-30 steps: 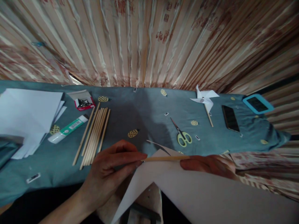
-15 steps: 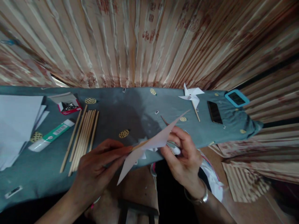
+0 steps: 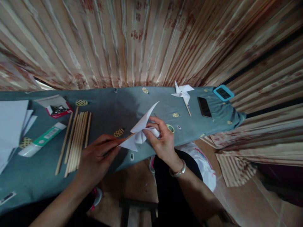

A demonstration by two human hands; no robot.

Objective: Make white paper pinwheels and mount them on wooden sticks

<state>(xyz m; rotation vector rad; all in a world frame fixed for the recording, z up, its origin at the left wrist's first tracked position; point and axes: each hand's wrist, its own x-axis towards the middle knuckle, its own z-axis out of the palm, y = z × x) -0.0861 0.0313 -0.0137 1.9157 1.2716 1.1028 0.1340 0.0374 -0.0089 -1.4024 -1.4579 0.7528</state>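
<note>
My left hand (image 3: 94, 160) is closed on a thin wooden stick (image 3: 129, 136), whose far end meets a white paper pinwheel (image 3: 143, 122). On the pinwheel's other side, my right hand (image 3: 163, 143) pinches a curled paper blade between thumb and fingers. The pinwheel is tilted in the air above the cloth, one blade pointing up and away. Its centre is hidden from me. A green scissors-like handle loop (image 3: 170, 128) shows just beyond my right hand. Another white pinwheel on a stick (image 3: 187, 88) lies farther back on the table.
On the left lie several wooden sticks (image 3: 76, 142), a green and white tube (image 3: 43, 139), an open red and white box (image 3: 59, 110) of small metal pieces and white paper sheets (image 3: 11, 126). A phone (image 3: 204, 107) and a blue-framed device (image 3: 223, 93) lie right on the grey-green cloth (image 3: 104, 107).
The held pinwheel has turned, so its blades now show from another side. My right hand has moved left and up with it, and the whole view has shifted to the right.
</note>
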